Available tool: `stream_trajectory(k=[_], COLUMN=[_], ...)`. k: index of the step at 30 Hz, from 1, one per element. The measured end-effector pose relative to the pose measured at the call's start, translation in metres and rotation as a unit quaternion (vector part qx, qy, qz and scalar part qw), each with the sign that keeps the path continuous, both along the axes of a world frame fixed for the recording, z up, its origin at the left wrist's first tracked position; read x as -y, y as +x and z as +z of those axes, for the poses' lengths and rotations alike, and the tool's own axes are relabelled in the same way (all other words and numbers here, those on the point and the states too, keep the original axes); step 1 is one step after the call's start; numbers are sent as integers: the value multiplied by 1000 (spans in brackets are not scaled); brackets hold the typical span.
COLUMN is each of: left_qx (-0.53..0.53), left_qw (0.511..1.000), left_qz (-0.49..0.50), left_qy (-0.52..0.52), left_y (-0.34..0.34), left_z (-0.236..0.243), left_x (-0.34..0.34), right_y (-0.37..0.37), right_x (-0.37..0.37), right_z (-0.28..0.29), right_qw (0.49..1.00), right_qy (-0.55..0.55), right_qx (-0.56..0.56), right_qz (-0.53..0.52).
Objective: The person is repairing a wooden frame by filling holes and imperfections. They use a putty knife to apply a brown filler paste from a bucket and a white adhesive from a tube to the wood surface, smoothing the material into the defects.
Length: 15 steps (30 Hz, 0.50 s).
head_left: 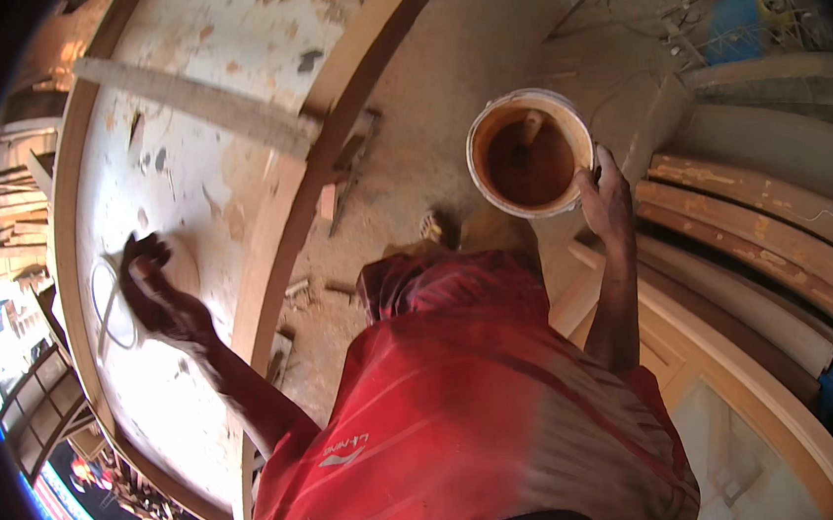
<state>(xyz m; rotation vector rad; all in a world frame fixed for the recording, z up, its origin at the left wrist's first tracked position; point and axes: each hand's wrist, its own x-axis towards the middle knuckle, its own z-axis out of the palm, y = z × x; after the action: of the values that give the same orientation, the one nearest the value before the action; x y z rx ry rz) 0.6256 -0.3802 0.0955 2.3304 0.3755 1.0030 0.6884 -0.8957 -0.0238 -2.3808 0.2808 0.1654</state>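
My right hand (605, 199) grips the rim of a white bucket (485, 188) with brown, thick material inside and a pale stick (532, 125) leaning in it. My left hand (162, 292) is over the white, stained board on the left, fingers curled beside a pale round container (112, 316) with a dark oval outline; whether they hold part of it is hidden. The board (231, 63) has a wooden frame (362, 57) and a grey crosspiece (184, 97) near its far end.
Long brown planks (743, 202) are stacked at the right, above a wooden panel frame (739, 440). A blue machine (733, 29) stands at the back right. Scraps (330, 203) lie on the dusty floor (497, 45); wooden pieces (20, 196) are piled at far left.
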Motion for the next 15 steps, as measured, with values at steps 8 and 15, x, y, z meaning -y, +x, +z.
stream_trajectory(k=[8, 15], left_qx=[-184, -384], left_qw=[899, 849], left_qz=[-397, -336], left_qy=[7, -137], left_y=[255, 435], left_z=[30, -12], left_x=[229, 316], right_y=[207, 394], right_x=[74, 108], right_z=[54, 87], right_qw=[987, 978], right_qy=[122, 118], right_qx=[102, 129], right_qz=[29, 118])
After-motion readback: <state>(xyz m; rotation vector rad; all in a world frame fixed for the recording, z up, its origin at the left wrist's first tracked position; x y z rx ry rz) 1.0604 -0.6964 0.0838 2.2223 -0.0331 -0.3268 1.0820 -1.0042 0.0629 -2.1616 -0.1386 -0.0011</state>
